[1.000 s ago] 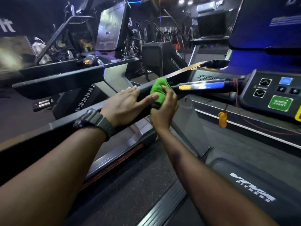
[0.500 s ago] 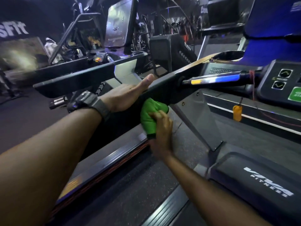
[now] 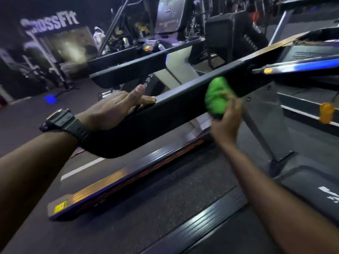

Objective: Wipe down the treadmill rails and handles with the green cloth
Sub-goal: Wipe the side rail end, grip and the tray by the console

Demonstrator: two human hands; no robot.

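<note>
The treadmill's black left rail (image 3: 176,107) runs from lower left up to the console at upper right. My left hand (image 3: 117,109), a black watch on its wrist, rests flat on the rail's top edge with straight fingers. My right hand (image 3: 226,116) grips the bunched green cloth (image 3: 216,97) and presses it against the rail's inner side face, to the right of the left hand. A shiny handle bar (image 3: 297,66) sticks out from the rail near the console, up and right of the cloth.
The treadmill belt (image 3: 156,208) and its side strip (image 3: 128,180) lie below the rail. An orange safety tag (image 3: 326,112) hangs at the right. A second treadmill (image 3: 143,65) stands just beyond the rail, with gym racks and a CrossFit sign (image 3: 49,24) behind.
The cloth went from the rail's top down to its underside, then up onto the inner side face. My left hand slid back toward the rail's near end. The view swung left.
</note>
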